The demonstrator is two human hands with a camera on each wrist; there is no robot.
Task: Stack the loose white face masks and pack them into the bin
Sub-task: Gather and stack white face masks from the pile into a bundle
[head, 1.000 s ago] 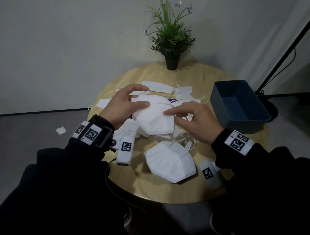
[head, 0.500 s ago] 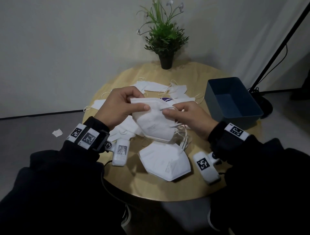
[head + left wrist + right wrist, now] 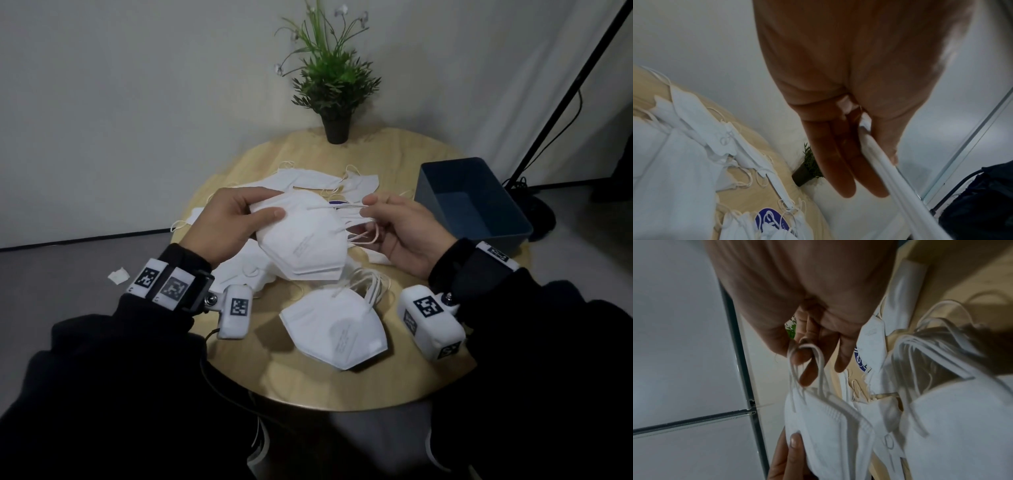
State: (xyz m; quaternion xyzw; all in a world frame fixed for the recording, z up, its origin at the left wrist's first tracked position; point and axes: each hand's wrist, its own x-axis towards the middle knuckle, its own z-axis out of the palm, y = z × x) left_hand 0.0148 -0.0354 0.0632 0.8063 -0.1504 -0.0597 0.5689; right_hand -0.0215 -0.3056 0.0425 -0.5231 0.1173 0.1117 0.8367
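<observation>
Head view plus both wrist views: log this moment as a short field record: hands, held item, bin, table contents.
left hand: left hand grips the held masks at their left edge, thumb on top
right hand: right hand pinches their ear loops
stack on table: folded masks near the front edge
loose masks: loose masks lie behind the hands
bin: blue bin, nothing visible inside
other: potted plant at the table back edge

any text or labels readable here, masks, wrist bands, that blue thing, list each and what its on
No text can be read.
Held masks: faint grey print, too small.
Mask on the table: faint print, too blurred.
Blue label among the loose masks: white lettering, partly covered, unreadable.
Wristbands and wrist cameras: black-and-white square code markers, no words.
</observation>
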